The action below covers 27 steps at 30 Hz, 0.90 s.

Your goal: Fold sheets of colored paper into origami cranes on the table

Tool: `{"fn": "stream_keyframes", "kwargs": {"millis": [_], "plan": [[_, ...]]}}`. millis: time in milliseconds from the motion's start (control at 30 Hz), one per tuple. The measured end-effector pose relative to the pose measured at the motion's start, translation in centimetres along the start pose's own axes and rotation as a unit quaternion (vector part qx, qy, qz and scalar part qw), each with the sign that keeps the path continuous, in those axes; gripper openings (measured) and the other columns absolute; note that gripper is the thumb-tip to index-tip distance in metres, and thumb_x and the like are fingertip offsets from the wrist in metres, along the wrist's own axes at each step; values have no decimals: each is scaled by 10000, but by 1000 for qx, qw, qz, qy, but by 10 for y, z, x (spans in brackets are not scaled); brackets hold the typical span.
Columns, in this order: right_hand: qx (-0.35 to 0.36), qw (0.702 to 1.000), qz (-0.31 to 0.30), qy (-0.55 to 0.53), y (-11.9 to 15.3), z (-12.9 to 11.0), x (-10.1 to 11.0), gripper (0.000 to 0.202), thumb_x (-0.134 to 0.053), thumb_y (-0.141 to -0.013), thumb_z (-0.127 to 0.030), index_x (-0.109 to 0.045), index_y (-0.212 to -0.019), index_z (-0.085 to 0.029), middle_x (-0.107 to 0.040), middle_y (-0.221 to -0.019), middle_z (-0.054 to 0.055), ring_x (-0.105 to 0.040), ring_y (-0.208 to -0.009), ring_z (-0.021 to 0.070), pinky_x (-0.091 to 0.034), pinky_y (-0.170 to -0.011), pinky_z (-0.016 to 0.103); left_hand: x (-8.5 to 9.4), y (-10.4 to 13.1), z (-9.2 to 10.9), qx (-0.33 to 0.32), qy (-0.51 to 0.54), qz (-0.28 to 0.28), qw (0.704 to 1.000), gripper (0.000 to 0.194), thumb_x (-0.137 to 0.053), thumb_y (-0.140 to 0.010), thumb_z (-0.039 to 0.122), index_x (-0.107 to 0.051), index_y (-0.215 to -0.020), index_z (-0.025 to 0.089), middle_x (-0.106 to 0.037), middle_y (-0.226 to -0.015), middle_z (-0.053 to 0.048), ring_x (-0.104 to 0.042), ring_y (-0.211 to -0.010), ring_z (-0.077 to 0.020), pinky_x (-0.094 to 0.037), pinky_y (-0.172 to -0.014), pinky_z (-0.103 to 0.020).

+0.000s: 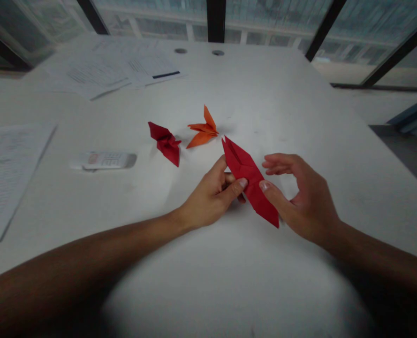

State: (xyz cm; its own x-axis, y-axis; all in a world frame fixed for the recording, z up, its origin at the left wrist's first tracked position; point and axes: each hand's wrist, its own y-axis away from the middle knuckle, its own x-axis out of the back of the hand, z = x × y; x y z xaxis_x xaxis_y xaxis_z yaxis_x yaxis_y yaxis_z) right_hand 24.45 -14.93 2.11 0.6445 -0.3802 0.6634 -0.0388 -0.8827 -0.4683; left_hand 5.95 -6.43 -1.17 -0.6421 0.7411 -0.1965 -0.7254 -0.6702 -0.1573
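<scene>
A red origami piece (pixel 241 159), long and pointed at both ends, is held slanting above the table. My left hand (pixel 210 197) grips its left edge, thumb on top near the middle and fingers curled underneath. My right hand (pixel 308 199) is at its right side with the thumb tip against the paper. The other right fingers are spread away from the thumb, with a gap between. Beyond my hands lie an orange origami figure (pixel 205 129) with pointed wings and a darker red origami figure (pixel 166 143). The paper's underside is hidden.
A white object with printed marks, perhaps an eraser (pixel 106 160), lies left of the origami figures. Printed sheets (pixel 99 70) cover the far left of the white table (pixel 271 103), and another sheet (pixel 11 169) lies at the left edge. Windows (pixel 278 21) stand behind.
</scene>
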Motion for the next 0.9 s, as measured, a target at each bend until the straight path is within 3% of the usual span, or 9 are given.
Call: {"fn": "stream_keyframes", "kwargs": {"millis": [100,200,333,500,600,667,767,900], "plan": [[-116,978,-124,-119,-5,3,-1,186,-637,-943,-294,-674,-1110,-219,-747,-1018,39,-710,-878,196,-579,-774,342,1,0,-2,-4,-28,0,1000,283,-637,-972,320,-461,-1159,199,-697,-865,-8,-663,-698,-121,-550,-649,-237],[-130,972,-132,-142,-5,4,-4,117,-643,-935,-255,-682,-1041,-225,-737,-976,17,-694,-847,176,-560,-737,309,2,2,-5,-8,-76,14,997,258,-621,-983,340,-482,-1138,188,-710,-914,-36,-680,-751,-139,-568,-690,-259],[-44,994,-56,-80,-3,4,-4,110,-718,-861,-186,-671,-951,-228,-704,-947,13,-659,-855,177,-529,-786,324,3,3,-6,-5,-115,28,993,289,-613,-988,350,-509,-1195,177,-728,-978,-58,-695,-810,-156,-586,-749,-286],[-27,998,-21,-61,-2,3,-2,142,-755,-853,-210,-682,-970,-239,-701,-922,13,-660,-815,177,-536,-753,328,4,3,0,9,-164,23,986,265,-608,-984,395,-619,-1099,157,-731,-970,-71,-705,-807,-184,-595,-718,-301],[22,999,17,-23,1,3,-2,234,-724,-878,-189,-683,-1103,-243,-719,-1012,41,-679,-840,183,-552,-784,353,4,3,4,-42,-205,31,977,205,-605,-990,352,-677,-1042,167,-718,-1046,-74,-706,-826,-168,-593,-729,-280],[69,997,41,2,3,5,-3,269,-718,-879,-168,-673,-1132,-247,-732,-1005,47,-690,-853,196,-558,-784,369,5,5,4,-92,-215,40,972,145,-628,-980,290,-681,-1066,186,-719,-1100,-75,-718,-921,-176,-592,-817,-291],[162,985,63,21,6,8,-4,214,-733,-850,-122,-679,-1003,-262,-752,-914,23,-700,-827,207,-561,-768,392,7,8,3,-154,-207,18,966,163,-621,-981,259,-674,-1127,209,-716,-1204,-105,-693,-1119,-222,-555,-984,-371],[263,960,73,59,7,11,-3,193,-755,-818,-100,-679,-881,-265,-779,-865,-10,-702,-772,203,-561,-756,415,10,11,5,-195,-224,3,955,165,-653,-956,299,-706,-1090,217,-702,-1236,-129,-684,-1108,-248,-554,-970,-405]]}}
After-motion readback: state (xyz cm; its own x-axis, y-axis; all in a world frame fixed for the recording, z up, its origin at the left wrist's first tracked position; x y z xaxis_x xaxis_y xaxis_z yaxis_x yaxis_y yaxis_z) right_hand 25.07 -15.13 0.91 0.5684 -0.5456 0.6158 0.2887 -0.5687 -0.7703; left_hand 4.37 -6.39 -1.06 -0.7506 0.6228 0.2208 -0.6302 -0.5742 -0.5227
